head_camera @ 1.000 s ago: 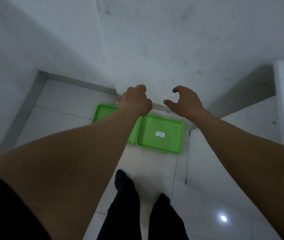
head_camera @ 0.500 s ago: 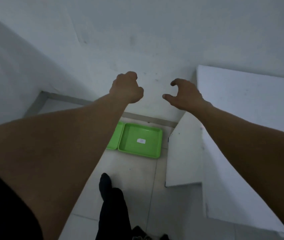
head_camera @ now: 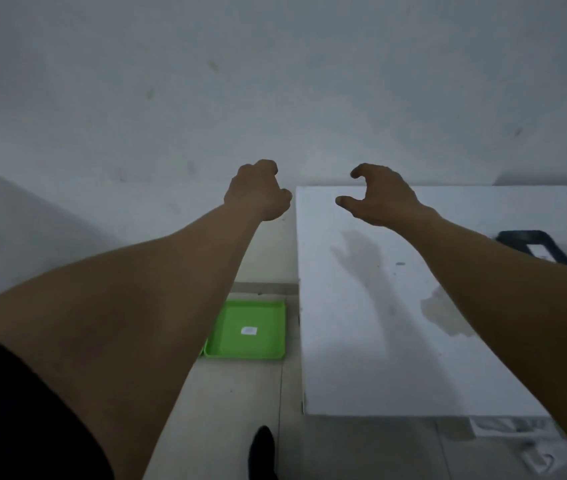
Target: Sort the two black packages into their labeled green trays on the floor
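One green tray (head_camera: pixel 261 344) with a small white label lies on the floor, left of a white table; a sliver of a second green tray shows beside my left forearm, the rest hidden. A black package (head_camera: pixel 534 245) with a white label lies on the table at the right, partly behind my right forearm. My left hand (head_camera: pixel 257 192) is held out in front of the wall, fingers curled into a loose fist, holding nothing. My right hand (head_camera: pixel 379 197) hovers over the table's far left corner, fingers and thumb apart and curved, empty.
The white table (head_camera: pixel 361 341) fills the right half, with a stain near my right forearm. A grey wall stands straight ahead. Pale floor tiles run below the tray. My black shoe (head_camera: pixel 263 452) shows at the bottom edge.
My view has swung right and upward: the trays slid left and down, the table came into full view, and the black package appeared. Both hands stay raised and empty.
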